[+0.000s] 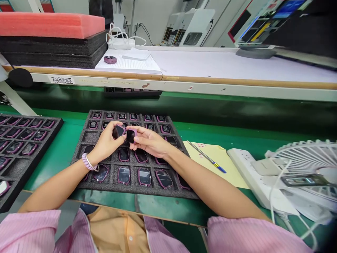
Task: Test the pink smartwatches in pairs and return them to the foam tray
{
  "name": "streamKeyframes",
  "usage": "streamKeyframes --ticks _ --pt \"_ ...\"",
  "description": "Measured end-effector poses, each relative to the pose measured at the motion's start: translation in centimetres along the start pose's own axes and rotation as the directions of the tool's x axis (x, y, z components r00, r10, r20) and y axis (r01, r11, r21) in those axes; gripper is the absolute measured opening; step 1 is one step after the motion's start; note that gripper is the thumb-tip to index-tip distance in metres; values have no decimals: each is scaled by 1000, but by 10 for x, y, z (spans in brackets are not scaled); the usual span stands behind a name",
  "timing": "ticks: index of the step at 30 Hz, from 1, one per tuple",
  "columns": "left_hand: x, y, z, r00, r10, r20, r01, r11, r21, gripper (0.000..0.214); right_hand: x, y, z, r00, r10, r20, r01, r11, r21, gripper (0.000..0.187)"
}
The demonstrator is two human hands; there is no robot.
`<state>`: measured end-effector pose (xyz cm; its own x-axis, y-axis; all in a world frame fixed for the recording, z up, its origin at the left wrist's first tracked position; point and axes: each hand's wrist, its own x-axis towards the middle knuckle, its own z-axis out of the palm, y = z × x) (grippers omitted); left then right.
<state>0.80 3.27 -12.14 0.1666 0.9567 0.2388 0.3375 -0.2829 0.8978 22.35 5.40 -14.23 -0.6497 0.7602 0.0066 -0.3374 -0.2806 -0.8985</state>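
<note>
My left hand (110,140) is closed around a dark-screened smartwatch case (118,131). Just beside it, my right hand (150,141) grips another purple-framed smartwatch case (131,135) between thumb and fingers, its black face turned toward me. Both hands are above a dark foam tray (113,169), whose square pockets hold rows of similar purple watch cases (123,175). Some cases in the far rows show lit marks on their screens; the nearer ones look dark. One pocket at the left of the tray has no case in it. My forearms hide some pockets.
A second foam tray (15,168) of watch cases lies at left. To the right are a yellow sheet (234,165) with a pen (207,156), a white power strip (244,172) and a fan (310,158). Foam blocks (52,26) and a watch case (110,59) occupy the shelf.
</note>
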Motion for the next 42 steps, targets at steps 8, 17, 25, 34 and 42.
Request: streamKeyframes --ticks 8,17,25,34,42 --pt "-7 -7 3 998 15 -53 -13 999 49 39 -5 5 2 999 28 27 -29 998 62 65" --pt "-10 2 1 999 40 -24 -37 990 133 37 -8 4 5 999 24 43 -27 997 65 62" --pt "-11 -1 2 998 61 5 -61 988 139 35 -10 4 7 998 13 56 -14 1000 10 61" --pt "-11 -2 4 994 106 11 -106 985 132 34 -11 2 9 997 -6 72 4 999 33 64" --pt "-12 -4 4 995 101 -1 -100 986 131 36 -11 2 10 996 -29 87 26 999 33 62"
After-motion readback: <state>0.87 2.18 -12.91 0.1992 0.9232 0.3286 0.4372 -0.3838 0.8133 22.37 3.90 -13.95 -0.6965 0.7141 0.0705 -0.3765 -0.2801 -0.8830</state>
